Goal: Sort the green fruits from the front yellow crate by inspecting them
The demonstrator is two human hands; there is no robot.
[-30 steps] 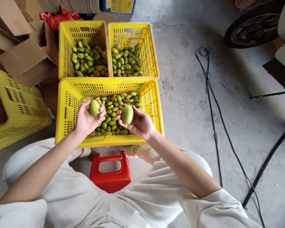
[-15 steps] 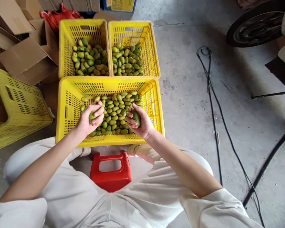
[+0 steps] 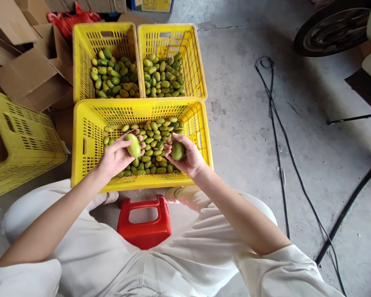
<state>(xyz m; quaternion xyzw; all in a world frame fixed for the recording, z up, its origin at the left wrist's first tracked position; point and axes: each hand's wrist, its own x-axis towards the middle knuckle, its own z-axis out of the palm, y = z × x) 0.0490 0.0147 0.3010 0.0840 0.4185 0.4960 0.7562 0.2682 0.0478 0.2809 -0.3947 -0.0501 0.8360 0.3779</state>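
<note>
Between half-curled fingers (image 3: pixel 123 144), green fruits (image 3: pixel 134 147)

From the head, the one camera looks forward and down over the left hand (image 3: pixel 113 159) and right hand (image 3: pixel 191 160) — close enough for the lap (image 3: pixel 145 268) nearer than them, floor (image 3: pixel 235 103) beyond.

Both fruits (image 3: pixel 134 146) I grip look smooth with a soft sheen; under them, the near crate (image 3: pixel 136 108) is smooth plastic. Just on my side of that crate, the stool (image 3: pixel 144 236) is glossy plastic; beyond its left, matt cardboard boxes (image 3: pixel 24 77); to its right, matt, rough concrete floor (image 3: pixel 238 144)
</note>
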